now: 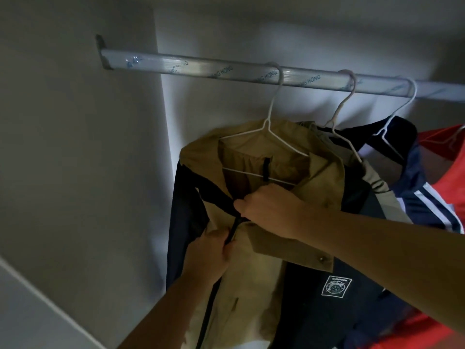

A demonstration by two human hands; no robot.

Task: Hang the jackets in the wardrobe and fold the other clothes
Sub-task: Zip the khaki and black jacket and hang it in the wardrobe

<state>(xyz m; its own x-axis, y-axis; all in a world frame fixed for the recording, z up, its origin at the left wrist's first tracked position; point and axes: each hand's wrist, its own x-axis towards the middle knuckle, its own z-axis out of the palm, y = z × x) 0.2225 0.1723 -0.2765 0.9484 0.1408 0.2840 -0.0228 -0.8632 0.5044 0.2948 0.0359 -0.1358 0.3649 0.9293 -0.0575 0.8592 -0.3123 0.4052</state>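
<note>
The left hand (214, 250) is closed around the front edge of the tan jacket (254, 285), fingers curled into the fabric right beside the dark zip (232, 230). The right hand (266, 210) sits just above it, pinching the dark strip at the top of the zip between thumb and curled fingers, below the collar. Both hands grip the same garment and nearly touch.

The tan jacket, with dark sleeves and a dark lower panel bearing a white square badge (336, 285), hangs inside the wardrobe on a white wire hanger (270, 114), hooked over a silver rail (201, 69). The rail carries blue printed lettering and is fixed by a bracket to the pale side wall (75, 147); the back wall is the same pale colour, and the light is dim.

Three white hanger hooks show on the rail. The second hanger (339, 109) carries a grey garment (377, 182), mostly hidden behind the tan jacket. The third hanger (400, 107) holds a navy jacket (415, 177) with white stripes. A red garment (448, 167) hangs at the right edge (its hook is out of view), making four hung garments.
</note>
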